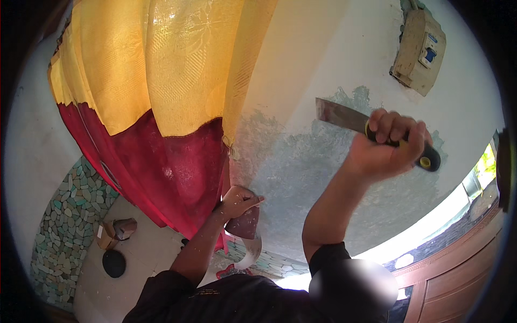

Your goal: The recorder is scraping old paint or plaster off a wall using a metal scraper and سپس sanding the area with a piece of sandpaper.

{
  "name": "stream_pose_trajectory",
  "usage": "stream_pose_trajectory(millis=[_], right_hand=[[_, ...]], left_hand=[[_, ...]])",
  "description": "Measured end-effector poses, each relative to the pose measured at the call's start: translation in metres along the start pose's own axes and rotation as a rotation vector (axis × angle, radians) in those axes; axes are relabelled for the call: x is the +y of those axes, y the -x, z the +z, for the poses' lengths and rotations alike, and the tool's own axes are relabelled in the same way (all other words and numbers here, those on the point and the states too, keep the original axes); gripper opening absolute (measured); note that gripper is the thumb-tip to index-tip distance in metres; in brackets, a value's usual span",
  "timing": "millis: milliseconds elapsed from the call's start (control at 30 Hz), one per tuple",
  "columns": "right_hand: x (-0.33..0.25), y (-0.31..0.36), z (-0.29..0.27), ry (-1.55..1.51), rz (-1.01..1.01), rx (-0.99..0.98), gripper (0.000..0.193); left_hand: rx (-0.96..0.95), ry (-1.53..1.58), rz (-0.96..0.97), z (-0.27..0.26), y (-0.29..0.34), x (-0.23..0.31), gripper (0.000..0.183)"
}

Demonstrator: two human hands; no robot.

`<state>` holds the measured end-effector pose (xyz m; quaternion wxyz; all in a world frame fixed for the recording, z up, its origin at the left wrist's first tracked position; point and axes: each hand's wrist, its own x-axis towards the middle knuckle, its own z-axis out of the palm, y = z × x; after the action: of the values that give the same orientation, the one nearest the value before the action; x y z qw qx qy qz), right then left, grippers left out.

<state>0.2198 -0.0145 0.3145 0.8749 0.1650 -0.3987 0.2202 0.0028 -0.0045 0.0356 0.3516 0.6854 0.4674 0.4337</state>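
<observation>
My right hand (393, 137) is raised in front of the wall, its fingers wrapped round the black and yellow handle of a scraper (342, 116). The scraper's flat metal blade points left, over a rough grey patch (301, 161) on the white wall. Lower down, beside the edge of a curtain, my left hand (239, 203) is closed on a dark brown, flat-looking piece (243, 223) with a pale lower edge. What kind of thing that is, I cannot make out. The curtain (177, 156), yellow above and dark red below, hangs just left of that hand.
A breaker box (423, 54) with a blue switch is fixed to the wall at upper right. On the floor at lower left are a cardboard box (106, 236) and a round black object (114, 263), near a stone-clad surface (67, 231). A brown wooden door (458, 269) stands at lower right.
</observation>
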Motion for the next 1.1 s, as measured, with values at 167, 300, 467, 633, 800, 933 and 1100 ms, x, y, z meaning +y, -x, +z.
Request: stream_pose_trajectory(millis=[167,300,467,633,800,933,1100], right_hand=[[-0.019,-0.001,-0.010,-0.064,-0.031,-0.092,0.025],[0.011,0.009,0.002,0.104,0.068,-0.048,0.028],[-0.017,0.012,-0.006,-0.063,0.011,-0.085,0.032],[0.004,0.010,0.006,0.137,-0.007,-0.006,0.031],[-0.016,0.012,-0.005,0.006,-0.022,0.046,0.030],[-0.006,0.010,-0.001,0.101,-0.080,0.154,0.026],[-0.009,0.010,-0.011,0.055,-0.130,0.339,0.039]], left_hand=[[-0.011,-0.044,-0.051,-0.002,0.001,0.011,0.040],[0.028,0.012,0.042,0.003,-0.001,-0.008,0.041],[0.003,-0.038,0.071,-0.001,-0.001,-0.009,0.040],[0.007,-0.024,0.053,0.001,-0.001,-0.007,0.038],[0.003,-0.017,0.043,0.001,0.001,0.000,0.040],[0.013,-0.010,0.011,-0.001,0.001,0.001,0.040],[-0.029,-0.049,-0.022,-0.004,0.001,0.002,0.042]])
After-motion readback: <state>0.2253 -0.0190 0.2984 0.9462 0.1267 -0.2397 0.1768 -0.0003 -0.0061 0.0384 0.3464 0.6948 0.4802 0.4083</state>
